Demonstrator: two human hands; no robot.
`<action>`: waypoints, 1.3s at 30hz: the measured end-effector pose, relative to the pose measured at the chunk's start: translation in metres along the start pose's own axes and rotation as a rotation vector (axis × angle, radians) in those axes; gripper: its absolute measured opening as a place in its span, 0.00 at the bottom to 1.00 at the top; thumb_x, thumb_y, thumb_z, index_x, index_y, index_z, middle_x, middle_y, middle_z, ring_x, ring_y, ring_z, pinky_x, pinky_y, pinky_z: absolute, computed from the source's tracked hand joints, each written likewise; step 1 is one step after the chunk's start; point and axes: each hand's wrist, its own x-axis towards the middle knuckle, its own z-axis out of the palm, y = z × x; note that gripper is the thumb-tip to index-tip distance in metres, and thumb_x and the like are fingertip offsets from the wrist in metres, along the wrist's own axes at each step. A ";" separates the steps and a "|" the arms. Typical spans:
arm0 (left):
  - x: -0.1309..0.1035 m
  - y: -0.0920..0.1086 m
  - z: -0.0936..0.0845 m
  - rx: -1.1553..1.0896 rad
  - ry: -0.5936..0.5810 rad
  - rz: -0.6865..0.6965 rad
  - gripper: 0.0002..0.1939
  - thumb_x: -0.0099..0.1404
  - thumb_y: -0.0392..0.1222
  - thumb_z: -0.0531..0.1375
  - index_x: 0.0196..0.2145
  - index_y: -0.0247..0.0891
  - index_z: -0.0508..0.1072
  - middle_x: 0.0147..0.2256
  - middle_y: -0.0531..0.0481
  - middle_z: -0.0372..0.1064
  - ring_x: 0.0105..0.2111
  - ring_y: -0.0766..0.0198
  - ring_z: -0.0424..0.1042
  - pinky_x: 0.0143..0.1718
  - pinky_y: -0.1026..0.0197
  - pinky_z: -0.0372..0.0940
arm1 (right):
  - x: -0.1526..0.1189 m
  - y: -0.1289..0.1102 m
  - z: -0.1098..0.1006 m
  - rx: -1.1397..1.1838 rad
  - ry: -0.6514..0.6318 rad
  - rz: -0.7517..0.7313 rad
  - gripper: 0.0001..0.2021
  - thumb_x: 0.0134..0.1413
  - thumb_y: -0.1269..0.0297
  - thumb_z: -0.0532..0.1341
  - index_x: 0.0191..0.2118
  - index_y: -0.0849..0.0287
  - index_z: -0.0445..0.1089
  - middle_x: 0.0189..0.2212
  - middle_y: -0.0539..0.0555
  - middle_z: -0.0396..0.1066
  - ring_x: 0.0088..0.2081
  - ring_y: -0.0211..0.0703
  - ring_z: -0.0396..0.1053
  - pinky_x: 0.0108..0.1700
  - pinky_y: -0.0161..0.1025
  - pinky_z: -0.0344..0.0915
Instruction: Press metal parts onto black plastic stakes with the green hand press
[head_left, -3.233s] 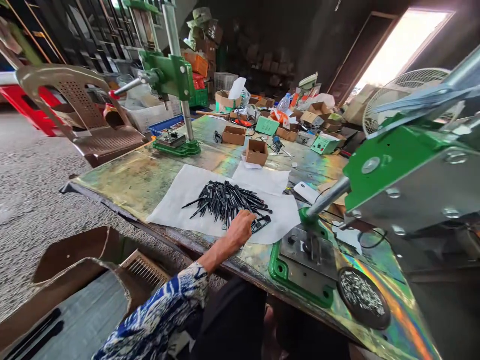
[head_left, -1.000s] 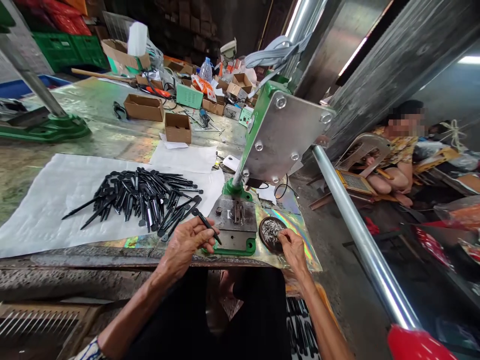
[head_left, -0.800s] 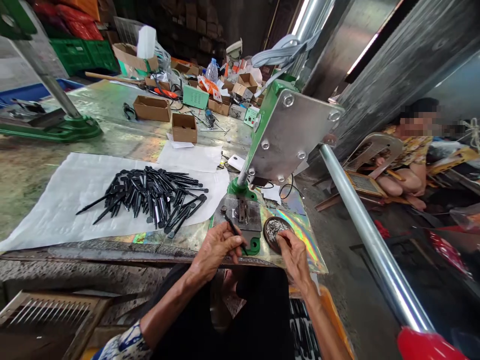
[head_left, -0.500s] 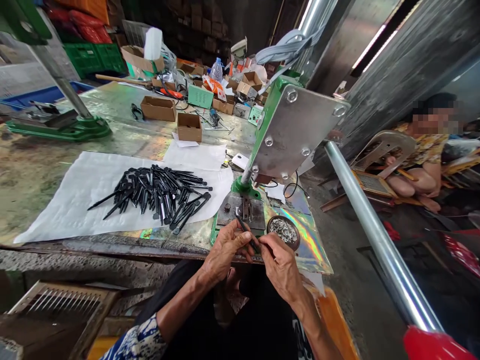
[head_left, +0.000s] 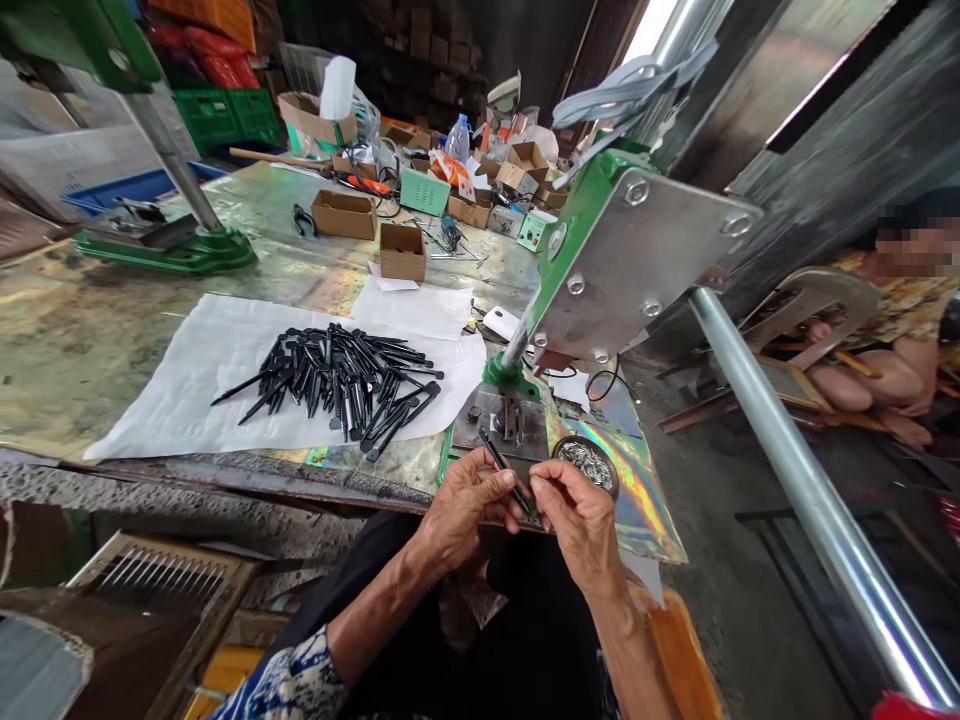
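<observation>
A slim black stick [head_left: 496, 452] is held in my left hand [head_left: 471, 502], just in front of the press's metal base plate [head_left: 487, 425]. My right hand [head_left: 579, 512] is closed in a pinch beside the stick's lower end; what its fingertips hold is too small to name. To the right, partly behind that hand, is a round dish of small silvery metal pieces [head_left: 589, 461]. A pile of black sticks [head_left: 337, 380] lies on white sheeting [head_left: 172, 385] to the left. Above the plate leans the green press with its grey metal cover [head_left: 637, 270].
A long metal lever [head_left: 810, 470] slants down at the right. Another green press [head_left: 165, 250] stands at the left. Small cardboard boxes [head_left: 403, 252], tools and a plastic bottle [head_left: 457, 140] are farther back. A person [head_left: 892, 320] sits at the far right.
The whole view has shifted, so the bench appears farther right. The fingertips of my right hand have drawn slightly away from the stick, which stays in my left hand.
</observation>
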 end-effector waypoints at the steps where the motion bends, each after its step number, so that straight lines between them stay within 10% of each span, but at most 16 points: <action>1: 0.000 0.002 -0.001 -0.004 0.015 0.009 0.21 0.48 0.48 0.71 0.28 0.35 0.64 0.26 0.50 0.72 0.19 0.69 0.69 0.18 0.67 0.66 | 0.001 0.002 0.001 0.064 0.023 0.033 0.09 0.55 0.57 0.62 0.32 0.59 0.69 0.19 0.47 0.62 0.19 0.35 0.56 0.21 0.33 0.54; 10: 0.000 0.010 -0.012 -0.105 0.127 0.060 0.19 0.49 0.46 0.71 0.29 0.34 0.65 0.27 0.50 0.72 0.22 0.69 0.71 0.22 0.69 0.68 | 0.007 -0.002 0.016 0.432 0.117 0.136 0.08 0.44 0.62 0.68 0.27 0.61 0.72 0.24 0.53 0.69 0.18 0.32 0.57 0.18 0.30 0.51; 39: -0.003 0.010 -0.022 -0.182 0.172 0.125 0.21 0.49 0.48 0.70 0.30 0.33 0.65 0.26 0.50 0.71 0.20 0.70 0.70 0.19 0.69 0.67 | 0.006 -0.003 0.046 0.455 0.030 0.249 0.11 0.41 0.64 0.69 0.34 0.59 0.75 0.25 0.50 0.68 0.19 0.29 0.57 0.20 0.29 0.52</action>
